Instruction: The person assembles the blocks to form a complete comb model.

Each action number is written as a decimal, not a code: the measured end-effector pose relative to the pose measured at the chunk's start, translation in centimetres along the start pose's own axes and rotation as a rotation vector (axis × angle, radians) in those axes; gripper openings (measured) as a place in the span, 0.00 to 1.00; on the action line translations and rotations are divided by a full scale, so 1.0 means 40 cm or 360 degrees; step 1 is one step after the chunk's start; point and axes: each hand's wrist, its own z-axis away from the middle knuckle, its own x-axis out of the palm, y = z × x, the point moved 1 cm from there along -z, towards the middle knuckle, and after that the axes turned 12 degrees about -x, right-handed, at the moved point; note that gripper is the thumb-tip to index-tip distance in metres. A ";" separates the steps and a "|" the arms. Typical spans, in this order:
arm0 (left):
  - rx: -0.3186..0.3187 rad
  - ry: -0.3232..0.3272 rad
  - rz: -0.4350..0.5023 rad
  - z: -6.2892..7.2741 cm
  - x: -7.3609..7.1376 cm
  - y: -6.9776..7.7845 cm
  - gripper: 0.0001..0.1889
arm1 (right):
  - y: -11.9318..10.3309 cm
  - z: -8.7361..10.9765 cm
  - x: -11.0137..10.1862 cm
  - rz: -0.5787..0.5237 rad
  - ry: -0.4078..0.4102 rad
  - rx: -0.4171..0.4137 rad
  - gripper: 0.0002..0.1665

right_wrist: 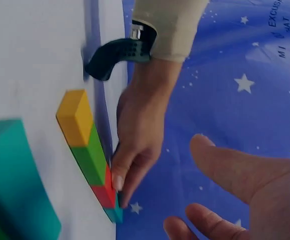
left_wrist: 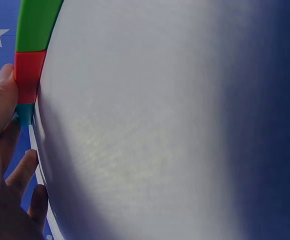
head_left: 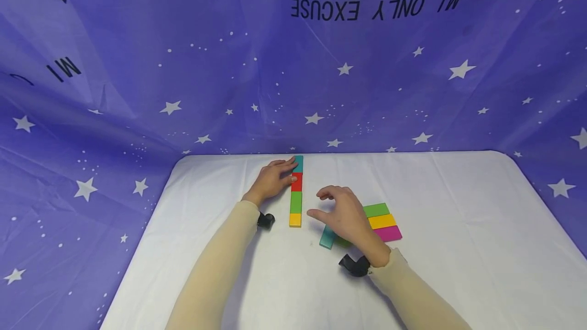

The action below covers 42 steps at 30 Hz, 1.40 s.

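Four colours of block make a straight row on the white table: teal (head_left: 299, 164) at the far end, then red (head_left: 297, 185), green (head_left: 296, 202) and yellow (head_left: 295, 220) nearest. My left hand (head_left: 269, 182) lies along the row's left side, its fingers extended. The index fingertip touches the teal block and the thumb (left_wrist: 3, 97) touches the side of the red one. To the right of the row, my right hand (head_left: 346, 214) hovers with thumb and fingers spread apart, holding nothing. It partly covers a group of other blocks beneath it.
That group shows a green block (head_left: 377, 210), a yellow block (head_left: 382, 221), a magenta block (head_left: 389, 234) and a teal block (head_left: 327, 237). Behind the table (head_left: 458, 208) hangs a purple star-printed cloth (head_left: 275, 80). A black wrist mount (head_left: 356, 266) protrudes near each sleeve.
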 end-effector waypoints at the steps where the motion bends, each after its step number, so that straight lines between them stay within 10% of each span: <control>1: 0.0001 0.0001 -0.0003 0.000 0.000 0.000 0.28 | 0.005 0.004 -0.008 -0.0010 0.0006 -0.0017 0.26; 42: 0.0024 -0.0009 -0.0030 -0.002 0.000 -0.006 0.29 | 0.096 0.145 -0.009 0.0192 -0.0303 -0.0194 0.42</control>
